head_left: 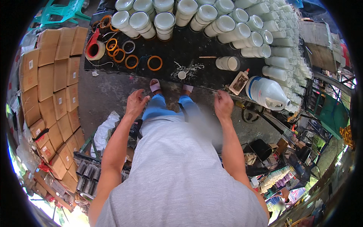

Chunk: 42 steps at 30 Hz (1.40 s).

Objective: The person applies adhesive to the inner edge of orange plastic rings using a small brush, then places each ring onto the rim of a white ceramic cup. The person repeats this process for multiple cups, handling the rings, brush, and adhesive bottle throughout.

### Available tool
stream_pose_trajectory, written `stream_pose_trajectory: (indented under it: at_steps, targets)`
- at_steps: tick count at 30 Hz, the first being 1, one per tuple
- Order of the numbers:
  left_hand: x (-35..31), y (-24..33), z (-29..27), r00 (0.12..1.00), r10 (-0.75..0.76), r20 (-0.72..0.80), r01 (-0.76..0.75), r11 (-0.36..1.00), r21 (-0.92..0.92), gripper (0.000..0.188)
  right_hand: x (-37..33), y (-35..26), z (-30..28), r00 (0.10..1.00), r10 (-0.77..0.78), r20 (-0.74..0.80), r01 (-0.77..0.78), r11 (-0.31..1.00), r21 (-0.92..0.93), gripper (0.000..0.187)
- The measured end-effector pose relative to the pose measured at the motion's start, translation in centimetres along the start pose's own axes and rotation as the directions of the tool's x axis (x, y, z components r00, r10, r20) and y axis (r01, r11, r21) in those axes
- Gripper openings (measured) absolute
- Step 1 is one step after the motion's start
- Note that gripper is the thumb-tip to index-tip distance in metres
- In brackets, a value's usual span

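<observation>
My left hand (135, 102) hangs over the concrete floor, fingers spread and holding nothing. My right hand (223, 104) hovers near the front edge of the black workbench (177, 49), fingers curled loosely, nothing visible in it. Closest to the right hand are a small brown glue bottle (239, 82) lying on the bench and a large white jug (267, 93) on its side. A single white cup (228, 63) lies beyond them. My feet in pink sandals (155, 86) stand just before the bench.
Stacks of white cups (211, 19) cover the back and right of the bench. Orange tape rings (154, 62) and a red tape dispenser (94, 48) lie at its left. Cardboard boxes (49, 83) line the left side. Metal tubes (87, 174) lie lower left; clutter fills the right.
</observation>
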<state>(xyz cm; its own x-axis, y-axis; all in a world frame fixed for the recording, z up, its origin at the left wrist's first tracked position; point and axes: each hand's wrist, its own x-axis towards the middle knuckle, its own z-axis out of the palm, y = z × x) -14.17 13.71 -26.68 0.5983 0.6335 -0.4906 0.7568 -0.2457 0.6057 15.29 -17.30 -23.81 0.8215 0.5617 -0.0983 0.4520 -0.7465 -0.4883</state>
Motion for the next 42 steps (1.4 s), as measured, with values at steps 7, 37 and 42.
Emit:
stream_pose_trajectory:
  at_steps: [7, 37, 42]
  targets:
    - [0.5, 1.7, -1.0, 0.996, 0.063, 0.069, -0.064, 0.998, 0.002, 0.05, 11.1, 1.2, 8.9, 0.8, 0.492, -0.342, -0.293, 0.819, 0.493, 0.059]
    - [7.4, 10.1, 8.9, 0.806, 0.578, -0.129, -0.54, 0.807, 0.238, 0.057, 3.7, -6.0, 5.3, 0.973, 0.146, 0.177, -0.206, 0.893, 0.4, 0.016]
    - [8.3, 10.9, 10.7, 0.813, 0.562, -0.154, -0.508, 0.813, 0.284, 0.054, 3.3, -7.4, 5.8, 0.996, -0.071, 0.054, 0.058, 0.976, 0.211, 0.017]
